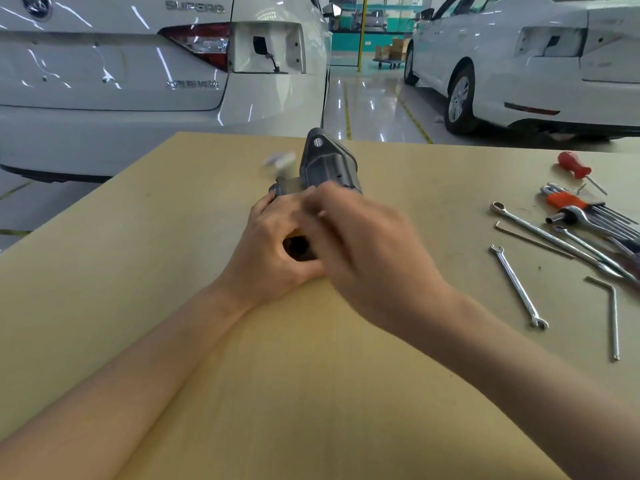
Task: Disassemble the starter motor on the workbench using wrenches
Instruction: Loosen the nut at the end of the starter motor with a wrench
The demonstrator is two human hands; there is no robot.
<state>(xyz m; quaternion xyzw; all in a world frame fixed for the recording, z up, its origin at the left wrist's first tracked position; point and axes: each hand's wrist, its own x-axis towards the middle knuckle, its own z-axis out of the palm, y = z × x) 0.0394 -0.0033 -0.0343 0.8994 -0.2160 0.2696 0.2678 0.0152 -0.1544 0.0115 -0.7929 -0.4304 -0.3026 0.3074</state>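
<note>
A grey starter motor [327, 164] lies on the tan workbench [173, 237], its flanged nose pointing away from me. My left hand [273, 251] is wrapped around the motor's near end. My right hand [363, 244], blurred by motion, lies over the motor body beside the left hand; whether it holds a tool is hidden. A pale blurred part [280, 161] shows just left of the motor's housing. Several wrenches lie at the right, among them a small combination wrench [518, 287] and a long one [550, 237].
A red-handled screwdriver [573, 164], an orange hex-key set [571, 202], a ratchet [568, 214] and a bent rod [611, 313] lie at the bench's right side. Two white cars stand beyond the far edge, one at the left [138, 81] and one at the right [536, 71].
</note>
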